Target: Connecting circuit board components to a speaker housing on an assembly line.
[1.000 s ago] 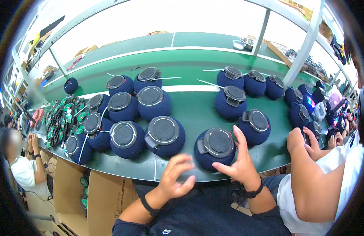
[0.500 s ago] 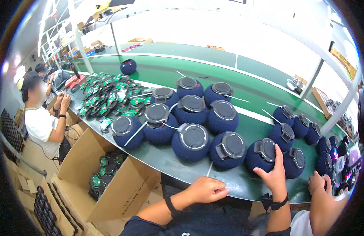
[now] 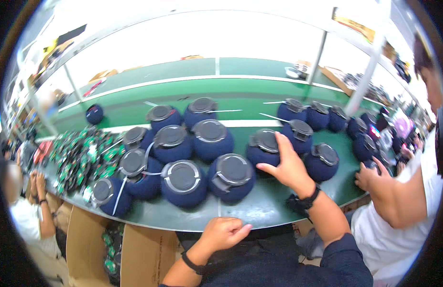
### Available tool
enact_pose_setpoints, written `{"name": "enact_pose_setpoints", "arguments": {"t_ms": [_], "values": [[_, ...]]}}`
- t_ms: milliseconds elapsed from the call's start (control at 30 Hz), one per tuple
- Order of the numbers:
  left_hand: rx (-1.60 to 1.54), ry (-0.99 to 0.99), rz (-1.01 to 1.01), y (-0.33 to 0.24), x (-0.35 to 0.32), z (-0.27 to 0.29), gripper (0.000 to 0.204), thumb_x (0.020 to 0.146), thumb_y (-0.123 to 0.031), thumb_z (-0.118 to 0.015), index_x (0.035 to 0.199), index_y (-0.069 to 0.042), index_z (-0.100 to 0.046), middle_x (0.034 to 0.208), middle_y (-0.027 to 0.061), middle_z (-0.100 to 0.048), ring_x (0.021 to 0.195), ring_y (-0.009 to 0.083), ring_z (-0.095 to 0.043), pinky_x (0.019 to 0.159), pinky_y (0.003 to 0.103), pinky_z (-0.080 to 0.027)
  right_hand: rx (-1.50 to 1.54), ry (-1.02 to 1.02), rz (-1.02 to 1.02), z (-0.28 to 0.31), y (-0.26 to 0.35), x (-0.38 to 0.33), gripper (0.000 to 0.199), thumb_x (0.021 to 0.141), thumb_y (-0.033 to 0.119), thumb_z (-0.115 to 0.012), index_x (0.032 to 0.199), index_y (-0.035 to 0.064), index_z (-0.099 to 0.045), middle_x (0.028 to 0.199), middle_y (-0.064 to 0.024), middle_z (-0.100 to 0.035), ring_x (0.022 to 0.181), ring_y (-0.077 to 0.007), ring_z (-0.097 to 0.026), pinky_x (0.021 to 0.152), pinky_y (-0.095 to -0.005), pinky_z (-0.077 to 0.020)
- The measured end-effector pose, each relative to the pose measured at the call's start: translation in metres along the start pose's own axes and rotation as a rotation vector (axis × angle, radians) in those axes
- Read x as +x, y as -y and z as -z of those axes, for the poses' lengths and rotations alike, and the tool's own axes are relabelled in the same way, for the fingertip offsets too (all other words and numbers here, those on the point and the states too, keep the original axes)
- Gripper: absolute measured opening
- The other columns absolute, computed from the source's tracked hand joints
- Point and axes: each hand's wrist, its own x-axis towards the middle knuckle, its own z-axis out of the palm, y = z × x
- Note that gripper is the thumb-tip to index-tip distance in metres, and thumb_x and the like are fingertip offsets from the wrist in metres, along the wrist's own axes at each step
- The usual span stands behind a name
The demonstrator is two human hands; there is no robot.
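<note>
Several dark blue ball-shaped housings with grey round caps stand on the green table (image 3: pixel 259 215). My right hand (image 3: pixel 294 167) is on the near right side of one blue housing (image 3: pixel 260 155), thumb at its front and fingers along its cap. The hand partly hides it. My left hand (image 3: pixel 224 233) is curled at the table's near edge, with nothing visible in it. Nearest to it on the table are a housing (image 3: pixel 231 184) and another housing (image 3: pixel 184 191) to its left. Thin white strips stick out from some housings, including one at the left (image 3: pixel 117 204).
A heap of green circuit boards with black parts (image 3: pixel 85 155) covers the table's left. An open cardboard box (image 3: pixel 145 251) with similar parts stands below the edge. A co-worker's hand (image 3: pixel 372 174) is close on the right. A lone housing (image 3: pixel 94 114) sits far left.
The view has swung right, so the table's things shift left and the right-hand co-worker shows more. My right hand and its housing are farther from the near edge relative to the neighbouring housings.
</note>
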Motion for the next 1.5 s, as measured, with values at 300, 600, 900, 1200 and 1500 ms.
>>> {"name": "enact_pose_setpoints", "arguments": {"t_ms": [300,600,900,1200,1500], "values": [[-0.02,0.007,0.04,-0.001,-0.003,-0.002,0.046,0.09,-0.027,-0.077,0.058,-0.007,-0.05,0.054,0.0097,-0.049,0.047,0.028,-0.052,0.047,0.039,-0.039,-0.007,0.007,-0.088,0.041,0.023,-0.034,0.066,0.083,0.044,-0.082,0.127,0.0033,-0.054,0.112,-0.02,-0.064,0.092,-0.04,-0.068,0.08,-0.0488,-0.0553],[-0.035,0.015,0.002,0.001,0.0,-0.001,0.047,0.091,-0.023,-0.077,0.057,-0.006,-0.05,0.052,0.0101,-0.047,0.045,0.0265,-0.049,0.046,0.038,-0.038,-0.048,0.305,0.002,0.008,0.018,0.015,0.045,0.093,0.039,-0.073,0.117,0.0027,-0.061,0.106,-0.0203,-0.069,0.1,-0.0391,-0.067,0.089,-0.0478,-0.0539],[0.032,0.023,0.035,0.003,-0.002,-0.002,0.049,0.093,-0.033,-0.074,0.059,-0.008,-0.049,0.055,0.009,-0.051,0.051,0.0311,-0.055,0.048,0.042,-0.041,-0.259,0.394,-0.116,-0.054,-0.005,0.129,0.058,0.091,0.039,-0.073,0.13,-0.0006,-0.055,0.128,-0.0275,-0.063,0.121,-0.046,-0.06,0.102,-0.0532,-0.0519],[-0.012,0.009,0.041,0.0,-0.001,-0.004,0.049,0.096,-0.034,-0.071,0.061,-0.008,-0.048,0.057,0.0095,-0.051,0.052,0.0309,-0.054,0.049,0.041,-0.041,-0.266,0.374,-0.277,-0.093,-0.031,0.193,0.067,0.085,0.035,-0.077,0.134,-0.0004,-0.046,0.131,-0.0287,-0.062,0.122,-0.0464,-0.061,0.104,-0.052,-0.0518],[-0.033,0.023,0.103,-0.003,0.001,-0.004,0.049,0.098,-0.03,-0.068,0.062,-0.005,-0.046,0.058,0.0133,-0.049,0.051,0.0337,-0.049,0.051,0.044,-0.039,-0.007,0.511,-0.024,-0.119,-0.063,0.202,0.082,0.09,0.022,-0.067,0.159,-0.0013,-0.029,0.161,-0.0248,-0.04,0.145,-0.0387,-0.044,0.122,-0.0418,-0.0354]]}}
